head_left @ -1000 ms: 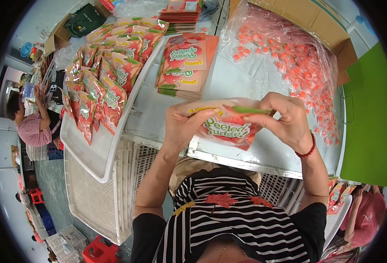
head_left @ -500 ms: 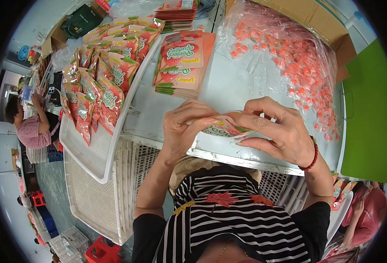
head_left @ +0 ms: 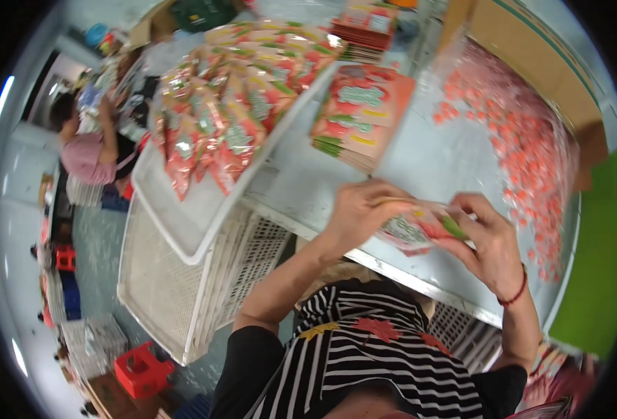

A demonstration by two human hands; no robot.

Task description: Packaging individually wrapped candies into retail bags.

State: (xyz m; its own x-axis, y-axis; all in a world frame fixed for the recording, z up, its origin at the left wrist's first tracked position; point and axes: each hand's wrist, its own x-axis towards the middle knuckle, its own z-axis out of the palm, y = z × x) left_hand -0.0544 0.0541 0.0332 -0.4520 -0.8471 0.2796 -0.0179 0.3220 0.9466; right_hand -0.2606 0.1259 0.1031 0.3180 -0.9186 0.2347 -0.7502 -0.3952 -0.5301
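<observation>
A pink and green printed pouch (head_left: 409,229) is held between my two hands above the near edge of the table. My left hand (head_left: 364,213) pinches its left end, fingers closed. The other end, with a green patch, sits between the thumb and fingers of my right hand (head_left: 486,237). Whether anything is inside the pouch I cannot tell. Beyond my hands lies a stack of flat pouches (head_left: 354,115). Small red wrapped pieces (head_left: 525,153) spread out of a clear plastic bag to the right of my right hand.
At left, a white perforated tray (head_left: 196,237) carries many filled pouches (head_left: 238,105) and rests above stacked crates (head_left: 169,279). More flat pouches (head_left: 364,31) are piled at the back. A cardboard box (head_left: 532,63) stands far right. A person in pink (head_left: 88,153) is at far left.
The view has turned, so the scene sits differently. The pouch, gripped by both hands throughout, now tilts down to the right, with more of its printed face showing.
</observation>
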